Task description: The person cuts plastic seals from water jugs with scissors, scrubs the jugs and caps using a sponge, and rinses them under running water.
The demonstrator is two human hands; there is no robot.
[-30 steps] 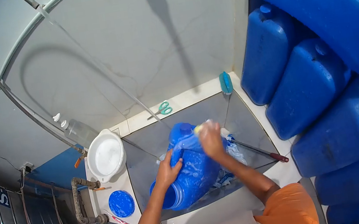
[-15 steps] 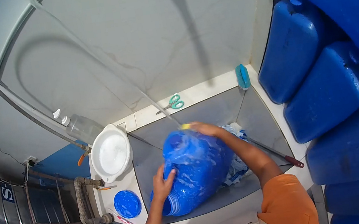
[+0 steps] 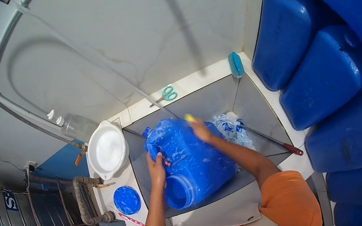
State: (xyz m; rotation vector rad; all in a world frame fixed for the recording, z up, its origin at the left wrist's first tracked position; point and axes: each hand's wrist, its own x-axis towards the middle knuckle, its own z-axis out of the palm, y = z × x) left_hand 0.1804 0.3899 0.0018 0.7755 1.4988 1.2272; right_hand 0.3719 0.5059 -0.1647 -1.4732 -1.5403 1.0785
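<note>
A blue jug (image 3: pixel 199 159) with soapy streaks lies tilted in the grey basin, its wide open mouth toward the lower left. My left hand (image 3: pixel 156 165) is wrapped round the jug's handle. At the jug's upper right side, my right hand (image 3: pixel 200 128) grips a yellow sponge (image 3: pixel 189 118). A stream of water (image 3: pixel 140 92) comes down from the upper left to the top of the jug. Behind the right forearm, crumpled blue and white plastic (image 3: pixel 233 131) lies in the basin.
Left of the basin (image 3: pixel 262 105) are a white bowl (image 3: pixel 108 149) of suds, a blue lid (image 3: pixel 127 200) and a pink-and-white toothbrush (image 3: pixel 130 219). Scissors (image 3: pixel 168 93) and a teal brush (image 3: pixel 235 64) rest on the back ledge. A dark-handled rod (image 3: pixel 271 140) leans right, near large blue containers (image 3: pixel 284 34).
The jug has turned, so its open mouth now faces more toward me. My right hand and the sponge have shifted to the jug's upper right side. The camera view has shifted too.
</note>
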